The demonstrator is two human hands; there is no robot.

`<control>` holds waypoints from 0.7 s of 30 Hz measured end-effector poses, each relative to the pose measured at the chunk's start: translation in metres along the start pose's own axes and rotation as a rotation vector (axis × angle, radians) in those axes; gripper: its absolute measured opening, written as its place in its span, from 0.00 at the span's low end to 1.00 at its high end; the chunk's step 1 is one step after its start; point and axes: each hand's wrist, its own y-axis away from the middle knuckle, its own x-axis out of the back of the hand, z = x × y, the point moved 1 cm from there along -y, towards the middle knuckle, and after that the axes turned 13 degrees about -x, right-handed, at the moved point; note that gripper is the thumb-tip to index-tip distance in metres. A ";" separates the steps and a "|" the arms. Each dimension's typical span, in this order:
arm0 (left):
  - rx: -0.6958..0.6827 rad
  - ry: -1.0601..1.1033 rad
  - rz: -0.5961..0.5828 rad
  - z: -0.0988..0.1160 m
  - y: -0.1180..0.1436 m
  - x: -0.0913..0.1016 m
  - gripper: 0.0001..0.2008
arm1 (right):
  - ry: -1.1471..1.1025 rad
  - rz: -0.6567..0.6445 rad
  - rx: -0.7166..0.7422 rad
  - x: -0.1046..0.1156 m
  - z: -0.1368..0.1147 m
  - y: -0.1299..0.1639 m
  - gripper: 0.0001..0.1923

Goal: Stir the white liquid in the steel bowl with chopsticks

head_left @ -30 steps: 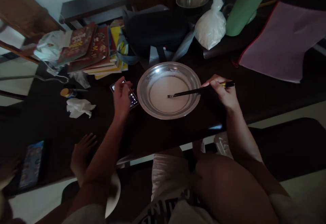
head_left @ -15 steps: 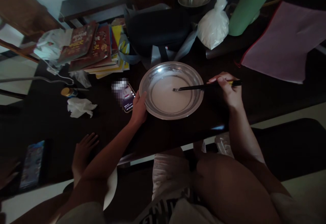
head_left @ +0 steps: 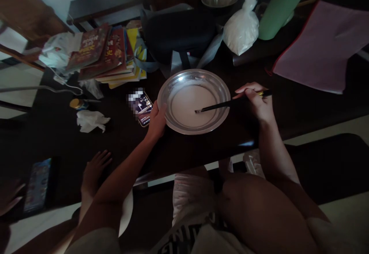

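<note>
A round stainless-steel basin (head_left: 221, 117) rests on the dark table, holding a pale, milky liquid (head_left: 191, 102). My left hand (head_left: 158, 121) grips the basin's left rim, thumb over the edge and fingers partly hidden beneath. In my right hand (head_left: 258, 102), beyond the basin's right rim, dark chopsticks (head_left: 217, 105) are pinched between thumb and fingers. They slant across the rim, and their tips dip into the liquid near its middle. A lit phone (head_left: 142, 107) lies just left of my left hand.
Books (head_left: 112, 57) are stacked at the back left, beside a black bag (head_left: 181, 34). A knotted bag of white powder (head_left: 241, 32) and a green cylinder (head_left: 276, 19) stand behind. Crumpled tissue (head_left: 91, 121) lies left. Another person's hand (head_left: 96, 169) rests near a second phone (head_left: 38, 184).
The chopstick tips have moved toward me through the liquid, and my right hand has shifted slightly left. My left hand and the basin are nearly still. The phone's picture has changed.
</note>
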 end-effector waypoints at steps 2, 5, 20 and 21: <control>0.004 -0.008 0.011 0.000 0.000 0.001 0.19 | 0.053 -0.065 0.003 -0.002 -0.001 0.000 0.12; 0.001 -0.030 0.009 -0.001 0.000 0.001 0.19 | 0.088 0.008 0.030 -0.002 -0.001 0.000 0.13; -0.031 -0.066 -0.023 0.000 0.000 0.003 0.19 | 0.000 0.058 0.040 0.001 0.001 0.000 0.12; -0.043 -0.082 -0.024 -0.001 0.000 0.003 0.18 | -0.003 0.031 0.037 0.001 0.001 0.000 0.11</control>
